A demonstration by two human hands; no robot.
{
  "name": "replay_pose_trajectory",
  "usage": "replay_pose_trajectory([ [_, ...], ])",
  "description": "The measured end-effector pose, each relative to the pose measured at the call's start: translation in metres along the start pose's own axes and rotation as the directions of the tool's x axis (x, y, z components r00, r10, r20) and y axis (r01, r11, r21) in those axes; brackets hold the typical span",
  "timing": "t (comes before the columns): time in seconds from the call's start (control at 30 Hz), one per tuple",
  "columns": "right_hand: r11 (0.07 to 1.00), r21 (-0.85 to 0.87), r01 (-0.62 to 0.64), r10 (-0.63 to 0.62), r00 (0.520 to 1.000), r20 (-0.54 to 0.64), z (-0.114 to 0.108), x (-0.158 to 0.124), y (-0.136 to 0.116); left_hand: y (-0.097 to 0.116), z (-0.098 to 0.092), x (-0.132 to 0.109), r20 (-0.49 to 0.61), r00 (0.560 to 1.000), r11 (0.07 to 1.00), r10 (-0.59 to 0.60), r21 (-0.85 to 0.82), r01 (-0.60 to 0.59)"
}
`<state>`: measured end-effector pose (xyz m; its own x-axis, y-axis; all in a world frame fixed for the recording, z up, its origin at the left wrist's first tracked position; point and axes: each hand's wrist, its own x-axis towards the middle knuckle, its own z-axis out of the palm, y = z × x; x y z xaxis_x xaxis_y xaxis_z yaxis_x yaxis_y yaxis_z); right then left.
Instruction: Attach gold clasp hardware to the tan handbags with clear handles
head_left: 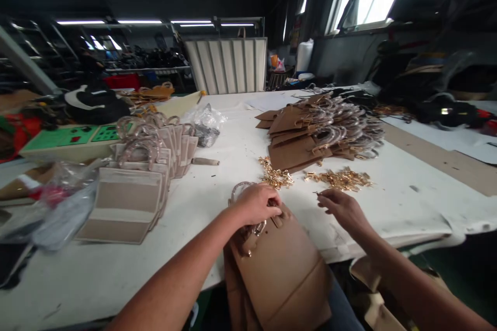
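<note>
A brown bag panel [287, 264] leans over the table's front edge and my lap, with a clear curved handle [241, 186] and gold rings [259, 227] at its top. My left hand [259, 204] is closed on the top edge of this panel, near a small strap tab [277, 221]; its fingertips partly hide what they grip. To the right, apart from the panel, my right hand [341, 208] pinches a tiny gold metal fitting [317, 193]. Just beyond both hands lie a pile of gold fittings [275, 173] and a second pile of small gold pieces [344, 179].
Brown panels with clear handles [297, 150] are heaped at the back right of the white table [229, 165]. Beige bag pieces [128, 194] stand in a row at left, beside a wooden-handled tool [205, 161] and plastic bags [66, 207].
</note>
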<state>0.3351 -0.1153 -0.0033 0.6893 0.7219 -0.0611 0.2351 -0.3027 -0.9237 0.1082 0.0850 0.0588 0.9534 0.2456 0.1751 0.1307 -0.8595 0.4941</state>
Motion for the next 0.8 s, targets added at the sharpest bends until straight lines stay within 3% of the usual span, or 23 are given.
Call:
replay_pose_trajectory([
  [0.13,0.92,0.392,-0.01,-0.058,0.985,0.163,0.042,-0.05,-0.027,-0.006,-0.004,0.005,-0.026,0.996,0.994,-0.081,-0.069,0.079],
  [0.27,0.88,0.475,-0.03,-0.132,0.943,0.304,0.083,-0.082,-0.026,0.003,-0.002,0.007,0.041,0.989,0.984,-0.142,-0.105,0.145],
  [0.47,0.925,0.347,0.153,-0.24,0.944,0.224,0.101,-0.085,-0.014,0.038,-0.004,0.017,0.198,0.952,0.947,-0.235,-0.172,0.27],
  [0.63,0.914,0.388,0.121,-0.182,0.976,0.123,0.104,-0.086,-0.011,0.054,-0.003,0.019,0.291,0.933,0.841,-0.211,-0.433,0.324],
  [0.7,0.901,0.417,0.116,-0.171,0.981,0.096,0.106,-0.086,-0.011,0.056,0.0,0.009,0.217,0.958,0.801,-0.187,-0.531,0.276],
  [0.77,0.89,0.443,0.113,-0.163,0.984,0.076,0.107,-0.085,-0.013,0.057,0.009,-0.007,0.049,0.971,0.799,-0.235,-0.56,0.222],
  [0.8,0.882,0.46,0.104,-0.15,0.987,0.065,0.107,-0.085,-0.015,0.056,0.015,-0.016,-0.065,0.956,0.82,-0.286,-0.533,0.209],
])
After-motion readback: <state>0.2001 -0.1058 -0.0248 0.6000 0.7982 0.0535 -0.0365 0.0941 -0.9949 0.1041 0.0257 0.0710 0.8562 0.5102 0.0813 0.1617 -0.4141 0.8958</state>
